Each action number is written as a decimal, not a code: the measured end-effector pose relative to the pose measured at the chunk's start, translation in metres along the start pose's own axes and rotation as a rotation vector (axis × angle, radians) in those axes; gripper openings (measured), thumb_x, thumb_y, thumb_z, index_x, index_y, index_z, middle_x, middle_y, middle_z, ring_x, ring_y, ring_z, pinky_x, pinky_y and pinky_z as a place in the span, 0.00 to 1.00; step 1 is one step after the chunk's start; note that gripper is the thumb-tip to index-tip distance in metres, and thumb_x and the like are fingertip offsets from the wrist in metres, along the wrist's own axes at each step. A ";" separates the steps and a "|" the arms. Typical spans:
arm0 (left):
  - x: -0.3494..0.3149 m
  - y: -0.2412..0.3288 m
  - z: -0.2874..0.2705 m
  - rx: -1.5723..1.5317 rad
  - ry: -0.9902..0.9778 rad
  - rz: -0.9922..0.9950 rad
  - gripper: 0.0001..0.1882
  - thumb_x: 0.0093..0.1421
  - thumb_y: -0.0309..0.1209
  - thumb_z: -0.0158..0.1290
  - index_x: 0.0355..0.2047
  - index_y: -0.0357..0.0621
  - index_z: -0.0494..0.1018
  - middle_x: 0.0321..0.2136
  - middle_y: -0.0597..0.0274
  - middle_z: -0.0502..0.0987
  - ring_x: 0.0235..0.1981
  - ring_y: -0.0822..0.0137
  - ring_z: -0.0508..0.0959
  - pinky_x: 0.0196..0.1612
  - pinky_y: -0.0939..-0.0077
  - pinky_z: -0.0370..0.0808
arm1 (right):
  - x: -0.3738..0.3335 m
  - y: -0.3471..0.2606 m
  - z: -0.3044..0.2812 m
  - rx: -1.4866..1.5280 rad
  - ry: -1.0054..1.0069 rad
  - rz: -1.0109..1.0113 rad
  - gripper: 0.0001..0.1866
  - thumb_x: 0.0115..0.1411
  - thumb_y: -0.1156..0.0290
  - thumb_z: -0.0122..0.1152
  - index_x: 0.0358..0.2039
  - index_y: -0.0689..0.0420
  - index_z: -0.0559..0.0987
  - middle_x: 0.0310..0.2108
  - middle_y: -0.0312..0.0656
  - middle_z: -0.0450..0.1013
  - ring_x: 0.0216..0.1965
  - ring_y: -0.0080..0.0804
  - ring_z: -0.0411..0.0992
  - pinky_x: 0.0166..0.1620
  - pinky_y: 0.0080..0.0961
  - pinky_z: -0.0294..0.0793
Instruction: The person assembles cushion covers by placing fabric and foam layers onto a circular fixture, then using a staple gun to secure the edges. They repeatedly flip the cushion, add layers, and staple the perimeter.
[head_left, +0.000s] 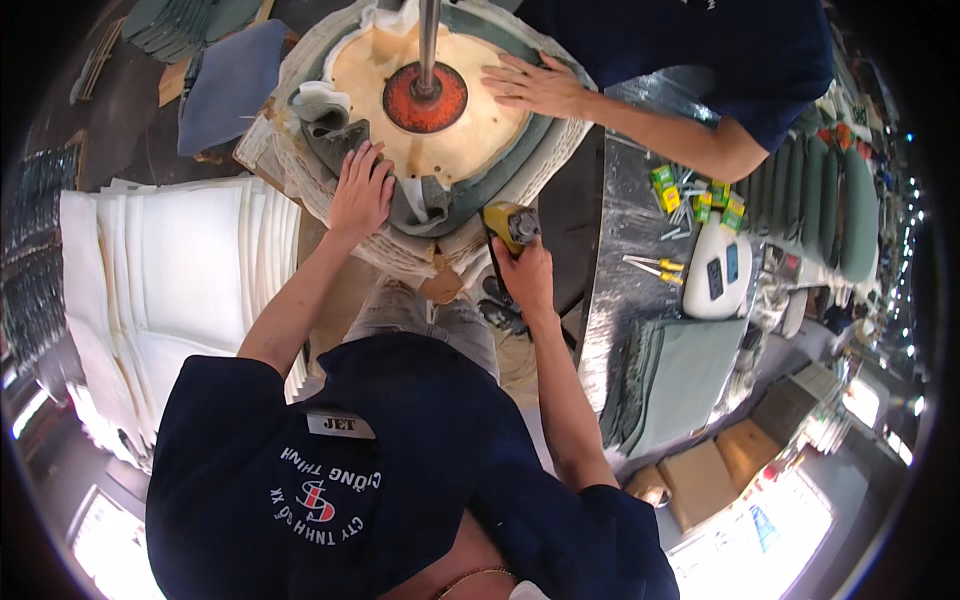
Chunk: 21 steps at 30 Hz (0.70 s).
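Observation:
In front of me is a round seat with its underside up, its pale wooden board [455, 160] ringed by loose grey-green fabric [412, 212]. My left hand [362, 195] holds a folded edge of that fabric at the near left of the board, fingers bent over it. A yellow and black staple gun [512, 226] is gripped in my right hand [526, 272], just off the near right rim of the seat. A metal rod [428, 45] presses a red disc [428, 98] onto the middle of the board.
A co-worker's hand [535, 88] lies flat on the board's far right. On the right bench are yellow-green small boxes [664, 188], yellow-handled pliers [655, 268], a white container [717, 270] and stacked grey-green pieces [690, 375]. White sheets [180, 265] are piled at left.

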<state>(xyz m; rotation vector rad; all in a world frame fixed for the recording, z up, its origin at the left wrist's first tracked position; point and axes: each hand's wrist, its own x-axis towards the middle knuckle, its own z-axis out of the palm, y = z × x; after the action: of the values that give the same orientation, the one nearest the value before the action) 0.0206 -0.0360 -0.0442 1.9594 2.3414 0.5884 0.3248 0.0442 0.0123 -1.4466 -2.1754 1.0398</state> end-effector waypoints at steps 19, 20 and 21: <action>0.067 0.094 0.017 -0.426 -0.550 0.375 0.26 0.58 0.43 0.65 0.46 0.33 0.73 0.41 0.46 0.80 0.43 0.43 0.81 0.47 0.53 0.77 | -0.044 -0.056 0.073 -0.190 0.609 0.658 0.29 0.61 0.61 0.67 0.54 0.69 0.70 0.30 0.62 0.79 0.33 0.64 0.79 0.34 0.51 0.78; 0.076 0.106 0.020 -0.449 -0.577 0.300 0.25 0.60 0.43 0.64 0.46 0.34 0.73 0.40 0.46 0.81 0.41 0.43 0.82 0.45 0.53 0.78 | -0.043 -0.056 0.071 -0.177 0.611 0.679 0.28 0.61 0.62 0.67 0.53 0.69 0.70 0.30 0.62 0.79 0.33 0.64 0.79 0.34 0.50 0.78; 0.087 0.108 0.026 -0.467 -0.608 0.291 0.24 0.61 0.43 0.64 0.46 0.35 0.74 0.40 0.46 0.82 0.40 0.43 0.83 0.43 0.52 0.78 | -0.041 -0.058 0.070 -0.143 0.613 0.674 0.27 0.61 0.62 0.67 0.52 0.69 0.71 0.30 0.62 0.79 0.33 0.63 0.79 0.35 0.50 0.78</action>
<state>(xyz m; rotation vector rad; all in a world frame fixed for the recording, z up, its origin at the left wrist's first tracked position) 0.1110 0.0685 -0.0166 1.9052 1.4316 0.4150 0.2614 -0.0328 0.0113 -2.2742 -1.3692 0.4908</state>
